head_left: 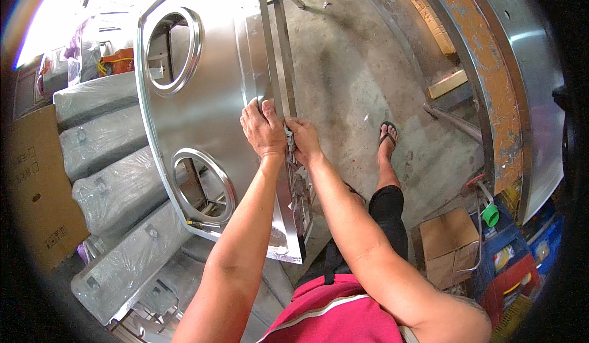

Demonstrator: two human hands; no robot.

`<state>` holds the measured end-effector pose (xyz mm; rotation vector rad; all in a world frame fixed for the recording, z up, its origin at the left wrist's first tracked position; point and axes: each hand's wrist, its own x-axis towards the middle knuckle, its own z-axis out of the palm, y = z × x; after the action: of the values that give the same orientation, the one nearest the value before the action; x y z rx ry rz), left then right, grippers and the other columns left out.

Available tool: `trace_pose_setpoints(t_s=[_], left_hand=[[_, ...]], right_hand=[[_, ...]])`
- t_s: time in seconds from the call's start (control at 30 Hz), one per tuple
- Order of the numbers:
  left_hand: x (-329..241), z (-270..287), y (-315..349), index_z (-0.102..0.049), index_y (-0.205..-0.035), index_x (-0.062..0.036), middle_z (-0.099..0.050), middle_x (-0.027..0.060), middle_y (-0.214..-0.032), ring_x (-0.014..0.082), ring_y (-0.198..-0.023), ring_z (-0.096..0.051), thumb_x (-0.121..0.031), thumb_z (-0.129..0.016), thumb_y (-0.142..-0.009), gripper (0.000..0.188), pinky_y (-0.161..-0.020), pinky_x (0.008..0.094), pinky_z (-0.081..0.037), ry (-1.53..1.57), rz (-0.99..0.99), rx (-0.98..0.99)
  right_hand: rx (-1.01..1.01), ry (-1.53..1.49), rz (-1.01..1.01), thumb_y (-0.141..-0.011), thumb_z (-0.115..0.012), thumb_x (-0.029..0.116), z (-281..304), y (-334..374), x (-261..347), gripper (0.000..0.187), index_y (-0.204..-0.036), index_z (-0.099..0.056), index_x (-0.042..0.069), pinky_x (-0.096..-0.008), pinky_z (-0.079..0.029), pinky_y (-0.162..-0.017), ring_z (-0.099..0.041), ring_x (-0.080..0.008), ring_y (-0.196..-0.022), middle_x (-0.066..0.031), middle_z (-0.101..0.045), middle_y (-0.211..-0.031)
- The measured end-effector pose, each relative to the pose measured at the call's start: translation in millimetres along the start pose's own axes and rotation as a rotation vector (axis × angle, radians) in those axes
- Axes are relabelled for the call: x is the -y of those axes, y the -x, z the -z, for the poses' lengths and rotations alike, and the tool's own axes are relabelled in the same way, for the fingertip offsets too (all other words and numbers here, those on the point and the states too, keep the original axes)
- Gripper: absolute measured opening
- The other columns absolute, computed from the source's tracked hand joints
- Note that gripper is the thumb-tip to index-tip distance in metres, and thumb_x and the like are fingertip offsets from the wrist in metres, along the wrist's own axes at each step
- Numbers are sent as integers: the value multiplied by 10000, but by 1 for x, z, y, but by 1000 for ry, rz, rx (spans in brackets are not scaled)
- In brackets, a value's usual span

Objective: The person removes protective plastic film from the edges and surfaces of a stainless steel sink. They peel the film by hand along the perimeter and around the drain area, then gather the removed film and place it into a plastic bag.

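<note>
A large stainless steel counter top (218,110) with two round ringed openings lies in front of me, to the left of centre. My left hand (265,128) rests on its right-hand margin, fingers bent and close together, thumb pointing away from me. Whatever may be under those fingers is hidden. Just beside it, my right hand (304,137) is closed at the counter's side edge. It pinches a crumpled grey strip (299,189) that hangs along this edge toward my body. Near the closer opening lies a yellow-handled screwdriver (204,224).
Several plastic-wrapped long units (110,171) stand to the left, by a cardboard sheet (40,183). A concrete floor (350,54) spans the middle. At right are a long metal-and-wood structure (500,91), a cardboard box (451,245) and a blue crate (506,238).
</note>
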<state>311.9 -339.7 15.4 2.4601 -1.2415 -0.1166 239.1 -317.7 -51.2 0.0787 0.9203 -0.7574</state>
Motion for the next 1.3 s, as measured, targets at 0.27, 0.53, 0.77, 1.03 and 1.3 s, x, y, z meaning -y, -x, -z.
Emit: trace_pose_setpoints(t_s=[0.27, 0.53, 0.77, 1.03, 1.3], left_hand=[[2, -1, 0, -586, -1232, -10, -619, 199, -1152, 412, -1142, -545, -484, -413, -1047, 538, -1024, 492, -402, -3, -5, 2], [-1, 0, 0, -586, -1218, -12, -619, 194, -1133, 407, -1126, -546, -468, -410, -1054, 515, -1017, 496, -400, 6, -1, -9], [-2, 1, 0, -587, -1211, -5, -622, 193, -1141, 393, -1133, -547, -362, -419, -1065, 421, -1019, 480, -393, -13, -12, -4], [0, 1, -1, -580, -1245, -6, -608, 190, -1158, 395, -1144, -533, -468, -405, -1055, 530, -1028, 485, -389, 1, -8, 17], [0, 0, 1, -578, -1232, -9, -607, 190, -1149, 401, -1137, -535, -490, -422, -1052, 536, -1022, 493, -393, 2, 0, 0]], right_hand=[[-118, -127, -82, -956, -672, 129, 2, 3, -6, 159, -864, -704, 4, -353, -496, -593, -637, -176, -645, -53, -668, -771], [-300, -213, -145, -929, -690, 74, 16, -8, -24, 86, -863, -677, 20, -406, -480, -543, -630, -213, -609, -75, -659, -771], [-451, -217, -293, -964, -708, 172, 73, -10, -38, 169, -948, -616, 31, -385, -496, -511, -598, -228, -605, -93, -613, -770], [-638, -375, -251, -1026, -585, 221, 158, -23, -62, 199, -982, -623, 30, -407, -500, -519, -596, -237, -603, -108, -632, -826], [-336, 242, -13, -1039, -492, 180, 209, 41, 12, 223, -1136, -661, 73, -309, -491, -574, -577, -195, -630, -74, -626, -885]])
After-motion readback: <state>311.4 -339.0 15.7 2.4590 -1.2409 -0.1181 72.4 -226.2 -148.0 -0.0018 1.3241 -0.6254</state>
